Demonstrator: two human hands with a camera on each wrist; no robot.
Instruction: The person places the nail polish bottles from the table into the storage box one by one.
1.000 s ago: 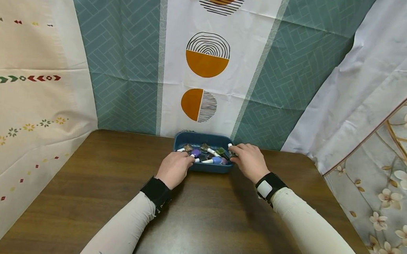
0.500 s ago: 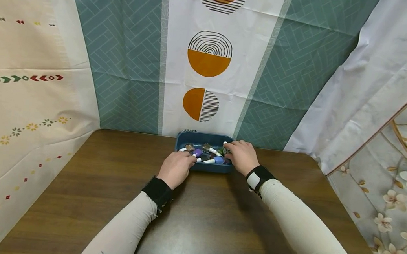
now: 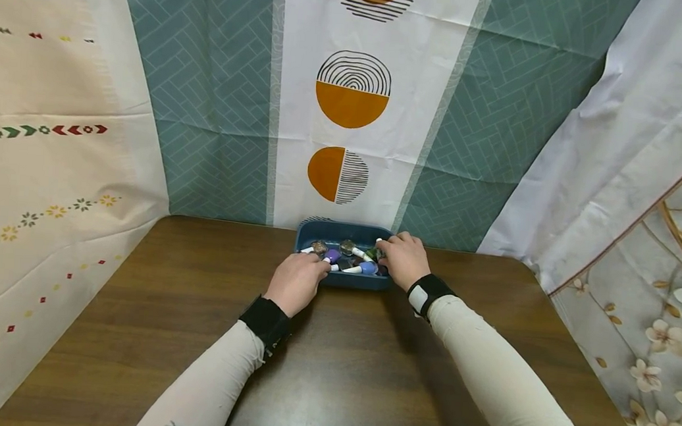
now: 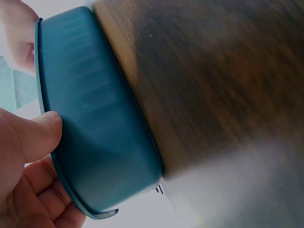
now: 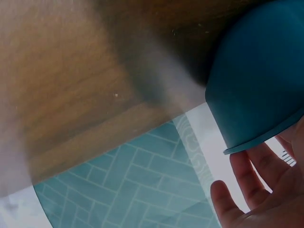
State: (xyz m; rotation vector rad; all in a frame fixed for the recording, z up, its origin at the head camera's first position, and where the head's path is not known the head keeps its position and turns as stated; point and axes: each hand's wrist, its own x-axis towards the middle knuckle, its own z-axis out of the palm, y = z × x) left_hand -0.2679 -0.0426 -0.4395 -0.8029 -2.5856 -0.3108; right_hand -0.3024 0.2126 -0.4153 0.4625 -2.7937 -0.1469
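Note:
A dark blue plastic bin stands at the table's far edge, with several nail polish bottles inside. Among them are a purple bottle and a blue one; several have white caps. My left hand grips the bin's near left rim, its thumb against the outer wall and its fingers curled on the other side. Over the right end of the bin, my right hand pinches a nail polish bottle whose white cap shows at the fingertips. In the right wrist view that bottle is hidden behind the bin wall.
The brown wooden table stretches from the bin toward me. A patterned cloth hangs right behind the bin, and other cloths hang along the left and right sides.
My right hand has moved left, carrying the bottle from the bin's right edge to over its right end. The left hand stays at the rim. The view has shifted slightly.

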